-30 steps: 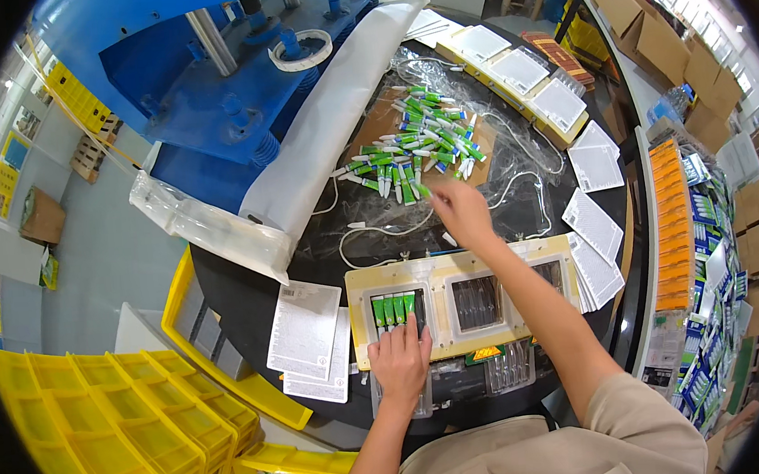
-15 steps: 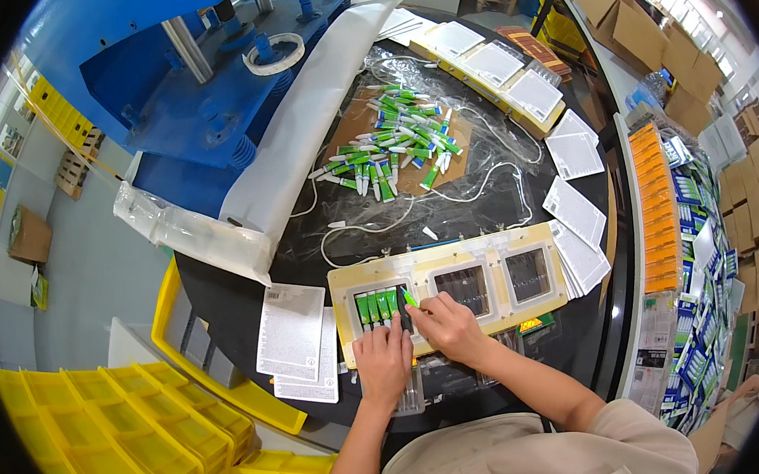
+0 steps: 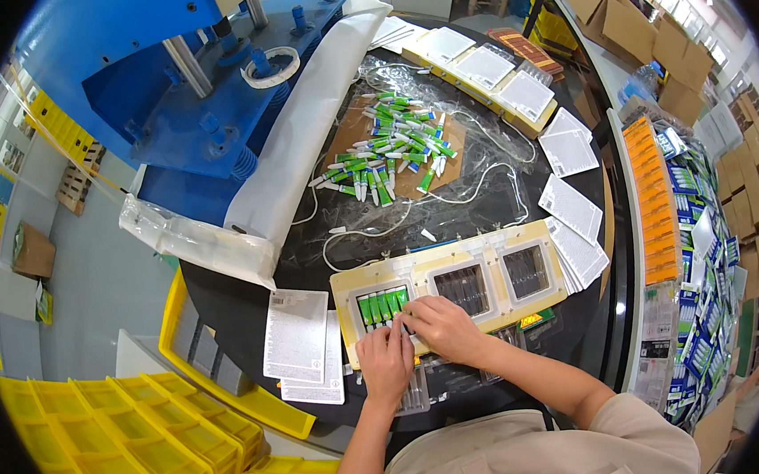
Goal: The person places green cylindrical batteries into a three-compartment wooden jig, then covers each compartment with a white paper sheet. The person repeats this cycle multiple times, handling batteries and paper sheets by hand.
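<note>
A cream-coloured frame with three windows lies in front of me. Its left window holds a row of several small green tubes. Over the right end of that row, my right hand has its fingers closed on a green tube, mostly hidden by the fingertips. My left hand lies on the frame's front edge, fingers stretched toward the tubes' lower ends and its index fingertip close to the right fingers. Clear plastic shows in the middle window and right window.
A heap of green-and-white tubes lies on cardboard beyond the frame. White printed cards sit left, more cards right. A second frame holds cards at the back. A blue press stands far left, yellow crates near left.
My right hand has brought the green tube down and left into the row in the left window. My left hand has stayed at the frame's front edge.
</note>
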Action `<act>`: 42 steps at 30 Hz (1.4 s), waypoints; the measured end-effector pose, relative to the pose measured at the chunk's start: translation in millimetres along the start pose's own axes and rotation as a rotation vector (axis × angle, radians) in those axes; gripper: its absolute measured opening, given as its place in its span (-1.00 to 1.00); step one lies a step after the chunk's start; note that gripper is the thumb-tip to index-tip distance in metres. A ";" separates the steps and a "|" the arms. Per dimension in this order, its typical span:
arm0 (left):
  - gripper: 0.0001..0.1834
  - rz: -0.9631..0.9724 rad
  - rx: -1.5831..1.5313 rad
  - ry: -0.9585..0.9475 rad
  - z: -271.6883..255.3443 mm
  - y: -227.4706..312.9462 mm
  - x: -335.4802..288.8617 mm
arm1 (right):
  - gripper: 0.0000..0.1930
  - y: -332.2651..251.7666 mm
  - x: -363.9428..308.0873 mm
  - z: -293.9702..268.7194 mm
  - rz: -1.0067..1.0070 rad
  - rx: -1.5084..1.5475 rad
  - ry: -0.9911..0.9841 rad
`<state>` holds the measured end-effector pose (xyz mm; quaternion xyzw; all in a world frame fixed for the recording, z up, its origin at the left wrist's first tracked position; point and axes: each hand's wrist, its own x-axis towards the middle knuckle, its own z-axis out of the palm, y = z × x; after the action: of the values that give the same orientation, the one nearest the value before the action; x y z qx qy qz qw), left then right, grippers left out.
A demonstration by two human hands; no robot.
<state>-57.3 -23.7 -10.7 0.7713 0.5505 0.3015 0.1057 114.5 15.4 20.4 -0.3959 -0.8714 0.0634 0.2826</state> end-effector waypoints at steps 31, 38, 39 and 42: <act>-0.79 -0.280 0.086 0.055 53.7 -103.6 237.2 | -0.66 176.0 150.7 49.4 0.583 -0.070 0.127; -0.83 -0.457 -0.410 0.273 2.5 -47.4 151.1 | -0.64 156.6 136.4 61.7 0.824 -0.160 0.023; -0.84 -0.551 -0.525 0.252 -2.4 -35.4 137.9 | -0.65 154.0 131.2 55.0 0.816 -0.167 0.035; -0.85 -0.667 -0.831 0.242 -10.2 0.7 97.4 | -0.79 142.0 102.8 21.0 0.761 -0.010 0.163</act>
<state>-42.0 63.3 31.7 0.4080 0.6079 0.5305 0.4273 141.8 188.7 0.9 -0.6960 -0.6372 0.1276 0.3054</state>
